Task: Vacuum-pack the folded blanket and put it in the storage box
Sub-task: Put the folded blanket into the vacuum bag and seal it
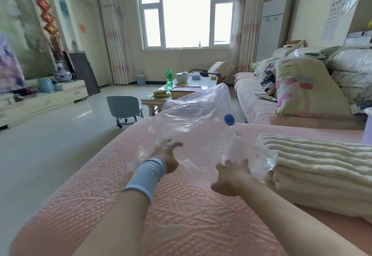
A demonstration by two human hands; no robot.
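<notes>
On the pink quilted bed cover (181, 215) a clear plastic vacuum bag (193, 119) is held up off the surface, puffed with air and empty, its blue valve cap (229, 119) facing the camera. The left hand (166, 155), with a grey-blue wrist sleeve (148, 175) behind it, has its fingers spread and looks to be inside or against the mouth of the bag, though the plastic blurs the exact contact. The right hand (231, 177) grips the bag's crumpled near edge, fingers curled into the plastic. Just beside that hand, to the right, the folded cream blanket (314, 167) lies on the bed, outside the bag. So the task seems barely begun: the bag is being opened, while loading the blanket, sealing, drawing out the air and boxing it all remain. No storage box can be picked out with certainty.
</notes>
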